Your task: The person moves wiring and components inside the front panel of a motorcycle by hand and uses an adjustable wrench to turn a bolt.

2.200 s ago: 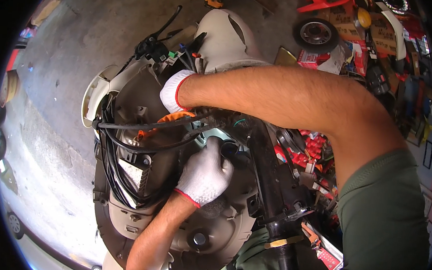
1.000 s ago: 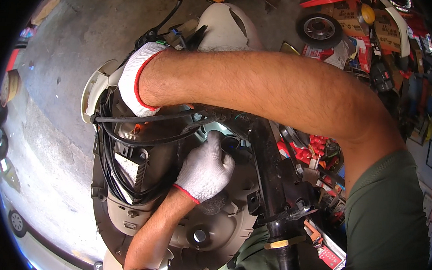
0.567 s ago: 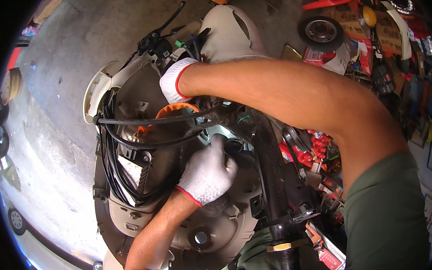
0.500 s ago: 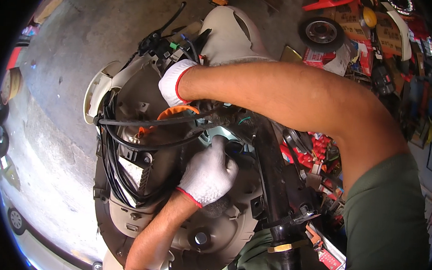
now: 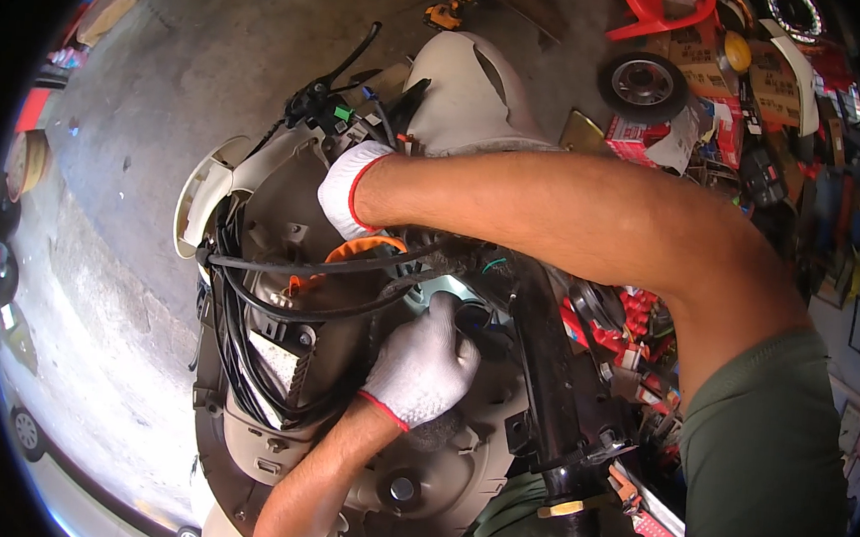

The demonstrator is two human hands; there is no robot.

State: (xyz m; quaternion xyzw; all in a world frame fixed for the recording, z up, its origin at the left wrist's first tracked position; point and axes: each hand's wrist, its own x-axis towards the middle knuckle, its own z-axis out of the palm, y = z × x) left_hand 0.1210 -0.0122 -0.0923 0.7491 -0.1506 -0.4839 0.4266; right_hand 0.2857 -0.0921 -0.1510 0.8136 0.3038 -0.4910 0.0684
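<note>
My left hand (image 5: 423, 368), in a white knit glove, has curled fingers reaching into a light-lined opening beneath black cables (image 5: 297, 314) inside a beige scooter body panel (image 5: 398, 511). What its fingertips grip is hidden. My right hand (image 5: 351, 188), also gloved, reaches across from the right above an orange part (image 5: 357, 248), into the handlebar area beside switchgear and connectors (image 5: 344, 114); its fingers are hidden. A thick black steering tube (image 5: 546, 396) runs down right of my left hand. A white shell (image 5: 462, 91) lies beyond my right forearm.
A yellow drill (image 5: 448, 8) lies on the concrete floor (image 5: 131, 268). At the right are a small wheel (image 5: 642, 84), a red plastic chair (image 5: 663, 0), cardboard boxes (image 5: 772, 88) and cluttered parts. Part of a car (image 5: 84, 504) shows at the lower left.
My right hand moved left toward the cables around a second ago, then back rightward. My left hand keeps its curled pose. The whole view has shifted slightly downward.
</note>
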